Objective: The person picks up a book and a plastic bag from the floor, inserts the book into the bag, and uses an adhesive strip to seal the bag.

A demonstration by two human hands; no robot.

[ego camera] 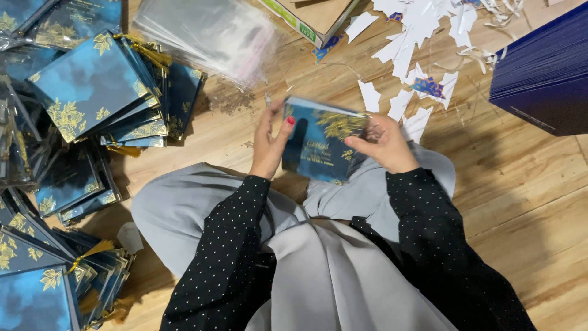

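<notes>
Two hands hold one blue card [321, 144] with gold print between them, above the person's lap. Fingers of the left hand [269, 144] press its left edge, the thumb with a red nail lying on the face. Fingers of the right hand [383, 144] are clenched on its right edge, thumb on the front. A clear sleeve seems to cover the card, though the glare makes that hard to tell. It tilts slightly, its upper edge lifted toward the floor [520, 184] beyond the knees.

Black dotted sleeves [233, 245] run back from both wrists over grey cloth [331, 276] on the lap.

Just beyond the card, white paper scraps [422, 37] lie scattered on the wooden floor, some with blue patterned corners. A heap of clear plastic sleeves [208, 30] lies up and to the left, and a cardboard box [312, 15] sits at the top edge. A dark blue stack [545, 73] of sheets rests at the far right, well apart from the hands. Piles of blue and gold cards [92, 92] crowd the left side, some with gold tassels.
</notes>
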